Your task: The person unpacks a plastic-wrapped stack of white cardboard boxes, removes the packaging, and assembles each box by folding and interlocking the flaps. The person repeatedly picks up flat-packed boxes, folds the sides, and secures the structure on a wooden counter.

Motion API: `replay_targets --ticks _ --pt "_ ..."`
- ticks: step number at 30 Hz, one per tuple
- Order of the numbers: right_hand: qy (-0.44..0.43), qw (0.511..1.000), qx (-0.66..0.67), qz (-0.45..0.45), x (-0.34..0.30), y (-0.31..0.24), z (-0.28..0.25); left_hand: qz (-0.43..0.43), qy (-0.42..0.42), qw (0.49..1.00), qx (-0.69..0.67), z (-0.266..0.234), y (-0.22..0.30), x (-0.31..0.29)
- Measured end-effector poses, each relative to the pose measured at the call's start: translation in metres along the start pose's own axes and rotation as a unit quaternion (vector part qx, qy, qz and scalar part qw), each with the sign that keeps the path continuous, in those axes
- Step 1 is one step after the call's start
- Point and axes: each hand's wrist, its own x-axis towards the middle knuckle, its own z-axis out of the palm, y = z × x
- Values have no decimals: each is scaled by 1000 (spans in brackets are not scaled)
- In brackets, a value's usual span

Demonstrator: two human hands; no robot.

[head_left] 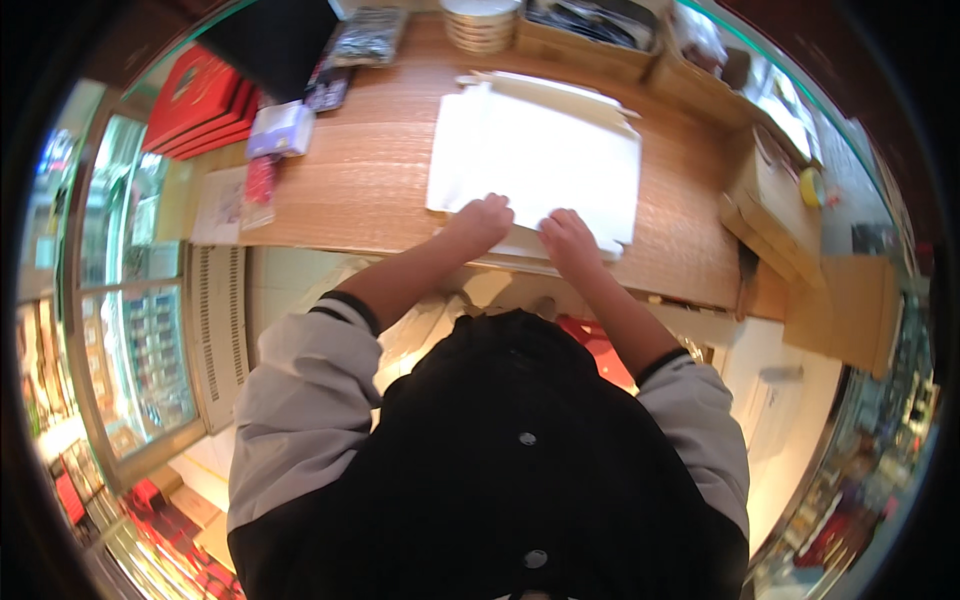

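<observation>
A flat white cardboard box blank (545, 150) lies on the wooden desk (370, 150), with notched flaps along its far and right edges. My left hand (482, 222) is closed at its near edge, the fingers curled over the card. A short way to the right, my right hand (570, 240) pinches the same near edge, thumb and fingertips together. Between the hands a strip of the near flap shows, close to the desk's front edge. My palms hide part of that edge.
Red boxes (200, 100) and a tissue pack (281, 130) stand at the left. Stacked white bowls (480, 22) and an open carton (590, 35) line the back. Cardboard boxes (780, 205) and a yellow tape roll (811, 187) sit on the right.
</observation>
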Motion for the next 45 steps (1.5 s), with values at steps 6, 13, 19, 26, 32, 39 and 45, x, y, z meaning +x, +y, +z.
replay_targets --ticks 6,13,19,26,32,39,45 --pt "-1 1000 -4 12 -3 0 3 -5 67 998 -12 8 15 0" --pt "-5 998 -37 42 -26 19 -20 8 69 997 -29 -3 -21 -26" --pt "-213 946 24 242 -6 52 -38 -150 -72 981 -103 -1 -39 -8" --pt "-280 915 -32 289 42 48 -56 -78 -111 990 -47 -5 -13 25" --pt "-161 955 -2 249 36 1 6 -196 -51 969 -140 30 -1 34" --pt "-10 974 -51 222 -14 64 -14 -178 68 979 -76 33 -18 13" --pt "180 945 85 259 -3 183 -77 -214 80 969 -98 23 -16 11"
